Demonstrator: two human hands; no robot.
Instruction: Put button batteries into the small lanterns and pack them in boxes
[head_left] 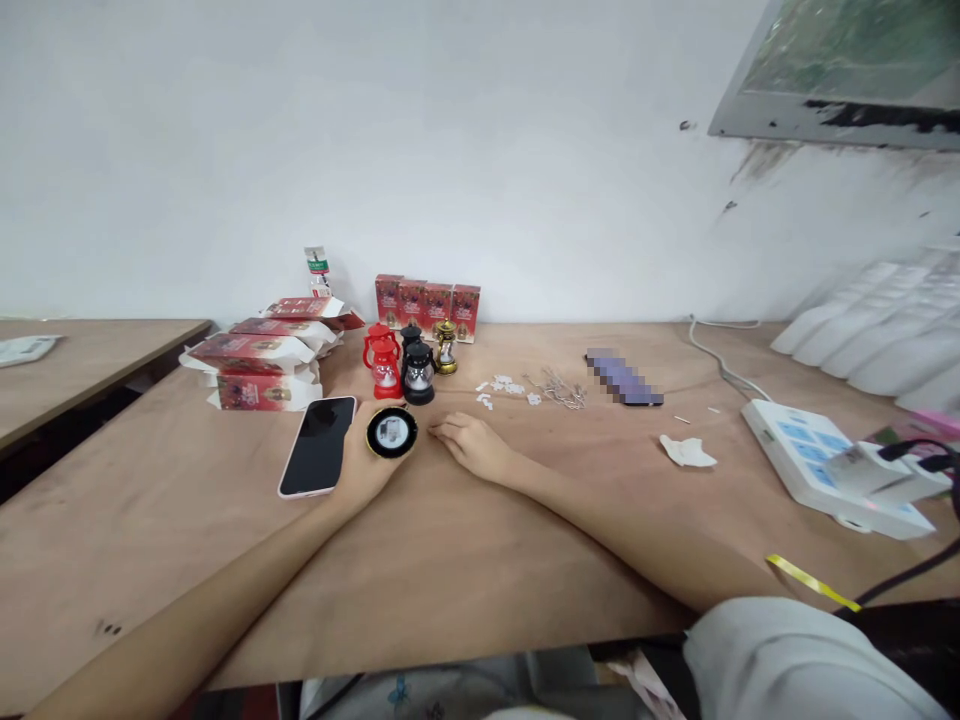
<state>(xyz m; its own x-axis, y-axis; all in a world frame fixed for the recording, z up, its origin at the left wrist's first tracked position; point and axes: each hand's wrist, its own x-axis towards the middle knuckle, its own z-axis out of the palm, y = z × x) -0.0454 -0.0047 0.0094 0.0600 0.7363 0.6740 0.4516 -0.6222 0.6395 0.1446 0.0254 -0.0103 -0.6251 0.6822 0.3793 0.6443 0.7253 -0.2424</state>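
My left hand [360,462] is wrapped round a small lantern [391,432], whose round black base with a gold rim is turned toward me. The lantern's upper part is hidden behind the base. My right hand [474,446] lies low on the wooden table, fingers loosely stretched toward the lantern and apart from it. A dark-screened phone [319,447] lies just left of my left hand. Behind the hands stand red lanterns [385,368], black lanterns [418,374] and a gold lantern [446,348].
Red boxes [427,306] line the wall, and unfolded cartons [259,360] are piled at left. Small white pieces [504,384] and metal wire bits [559,388] lie mid-table. Rightward are another phone [624,378], crumpled paper [687,451] and a power strip [825,465] with cables.
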